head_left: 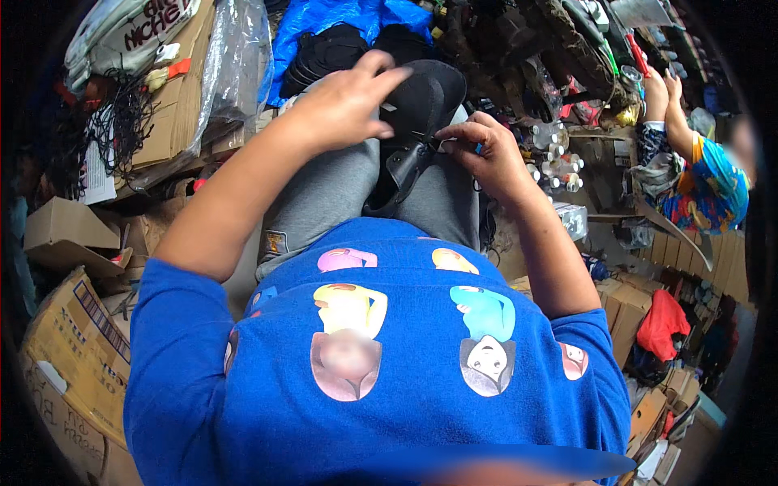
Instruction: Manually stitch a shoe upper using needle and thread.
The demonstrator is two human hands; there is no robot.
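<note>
On my lap, between my thighs, lies a black shoe (428,97) with a smooth rounded part pointing away from me. Its nearer part looks like shiny leather with small eyelets. My left hand (350,104) hovers over the left side of the shoe, open, fingers apart and nothing seen in them. At the shoe's right edge, the thumb and fingers of my right hand (485,150) are pinched together. A thin pale line shows on the shoe close to those fingertips; whether it is thread or a tool I cannot tell.
Black rounded pieces (328,57) lie on a blue plastic sheet (296,20) ahead. Cardboard and clear plastic (235,61) stand left, with tangled black cords (121,121). Small clear bottles (559,166) are at right. Beyond them sits another person (705,182) in bright clothing.
</note>
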